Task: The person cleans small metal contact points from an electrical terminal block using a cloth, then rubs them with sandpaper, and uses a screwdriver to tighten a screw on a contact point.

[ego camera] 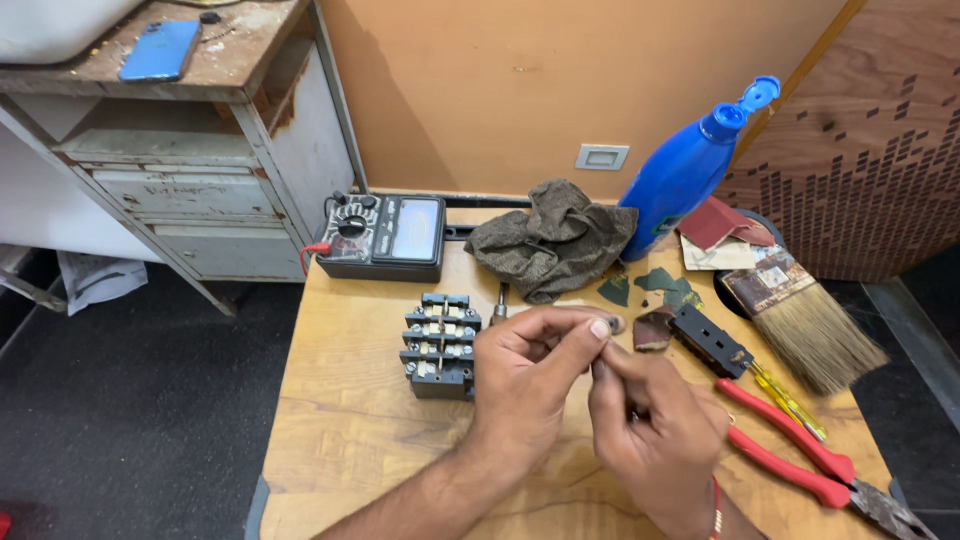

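Two hands meeting over the middle of a wooden counter point(340, 420), pinching a tiny dark part point(607, 326) between them. Left hand point(530, 375) closed narrow, thumb and forefinger clamped on the part; right hand point(655, 425) curled close beneath, fingertips touching the same piece, so both holding it, clear of the counter top. Too small to tell what kind of part.

Just left of the hands, a black terminal block point(440, 345) standing upright, screws showing along its top, apparently opened up. Just right of them, a flat black cover point(708, 341) lying loose, well apart from the block. Judged from that: dismantling done, small part under attention, cover not yet back on.

Near the cover, a yellow screwdriver point(790, 400) and red pliers point(800, 455), both lying free. Scraps of sandpaper point(655, 328) scattered beside the cover, one touching it. Behind, an analogue meter point(385, 235), a crumpled grey rag point(550, 245), a tilted blue bottle point(680, 175) with open cap, and a worn brush point(810, 320) at the right edge. Beyond the counter, a battered cabinet point(200, 180) with a blue phone point(160, 50) on top.
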